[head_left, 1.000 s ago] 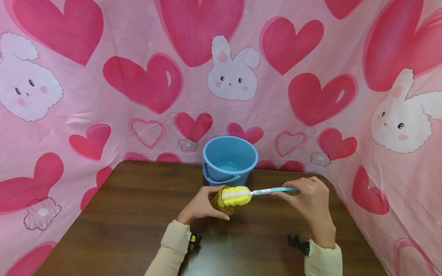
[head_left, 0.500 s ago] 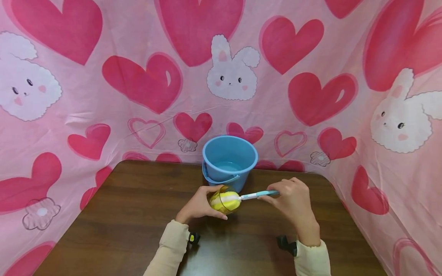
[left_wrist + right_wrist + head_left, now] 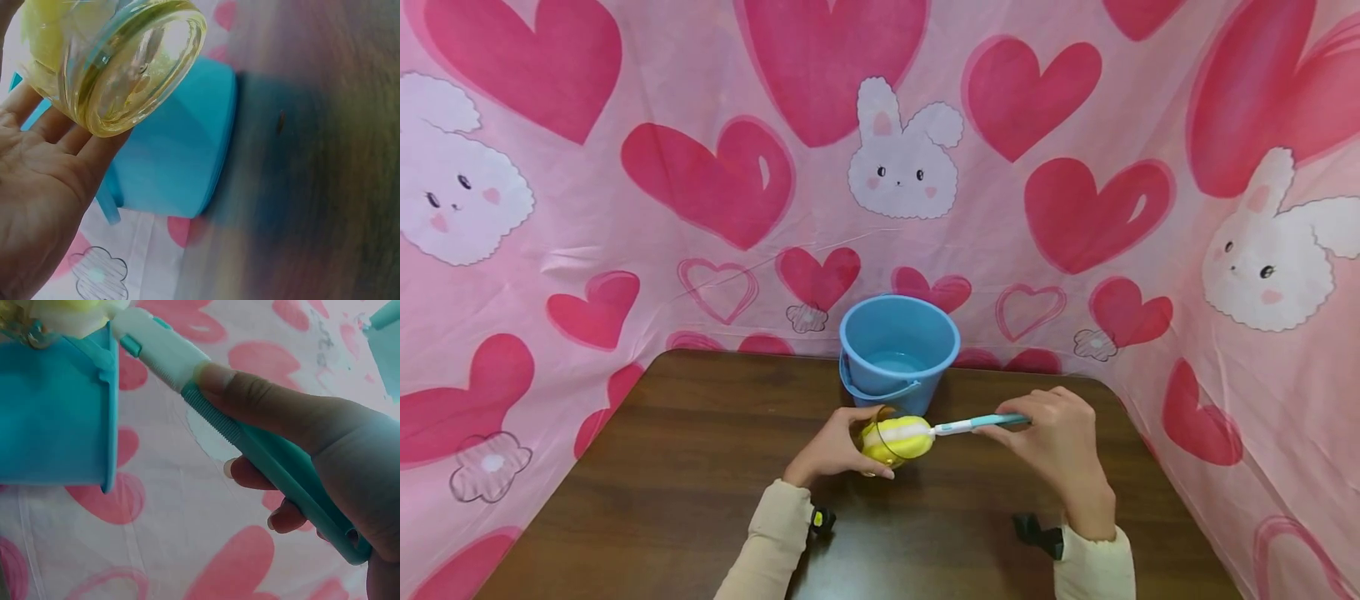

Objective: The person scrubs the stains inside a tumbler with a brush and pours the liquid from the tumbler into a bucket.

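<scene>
My left hand (image 3: 831,447) holds a clear amber glass cup (image 3: 140,72), tilted with its mouth to the right. In the left wrist view its thick round base is close to the camera and the fingers lie along its side. A sponge cup brush (image 3: 916,433), with a yellow and white sponge head, sits partly inside the cup. Some of the sponge stands out past the rim. My right hand (image 3: 1060,450) grips the brush's teal and white handle (image 3: 215,419), thumb along the top and fingers beneath.
Just behind the cup, a light blue bucket (image 3: 861,350) stands upright at the back of the dark wooden table (image 3: 715,467), its handle hanging down in front. Pink cloth (image 3: 737,67) printed with hearts and rabbits surrounds the table's back and sides.
My right hand has pushed the sponge leftward deeper into the cup, then drawn it partly back to the right. My left hand and the cup stay nearly in place.
</scene>
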`<state>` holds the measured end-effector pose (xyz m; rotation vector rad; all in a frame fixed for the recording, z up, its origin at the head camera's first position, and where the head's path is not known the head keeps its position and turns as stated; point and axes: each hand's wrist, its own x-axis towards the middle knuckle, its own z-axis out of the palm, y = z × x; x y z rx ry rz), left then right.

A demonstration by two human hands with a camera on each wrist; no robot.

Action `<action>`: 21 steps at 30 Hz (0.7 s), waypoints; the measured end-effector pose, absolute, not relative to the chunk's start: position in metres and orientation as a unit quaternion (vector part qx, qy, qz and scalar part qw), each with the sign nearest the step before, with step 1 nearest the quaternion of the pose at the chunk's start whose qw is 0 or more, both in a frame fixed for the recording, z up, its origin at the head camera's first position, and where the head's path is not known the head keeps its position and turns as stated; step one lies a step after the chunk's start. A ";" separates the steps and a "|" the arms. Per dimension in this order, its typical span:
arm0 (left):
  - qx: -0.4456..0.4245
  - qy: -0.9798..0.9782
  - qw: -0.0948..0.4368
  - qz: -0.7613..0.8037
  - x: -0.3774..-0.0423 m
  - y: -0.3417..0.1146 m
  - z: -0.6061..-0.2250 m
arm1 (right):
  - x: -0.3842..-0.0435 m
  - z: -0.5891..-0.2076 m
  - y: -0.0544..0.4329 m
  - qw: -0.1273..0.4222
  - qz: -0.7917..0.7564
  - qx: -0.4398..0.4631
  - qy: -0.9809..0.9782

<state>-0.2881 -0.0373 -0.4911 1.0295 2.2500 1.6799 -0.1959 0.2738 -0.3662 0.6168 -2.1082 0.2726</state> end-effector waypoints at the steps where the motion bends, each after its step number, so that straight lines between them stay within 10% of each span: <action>1: 0.345 0.748 0.074 0.563 -0.288 -0.038 -0.491 | -0.195 -0.365 0.276 0.450 0.116 0.246 -0.851; 21: 0.343 0.725 0.068 0.594 -0.286 -0.038 -0.483 | -0.200 -0.372 0.260 0.471 0.129 0.247 -0.837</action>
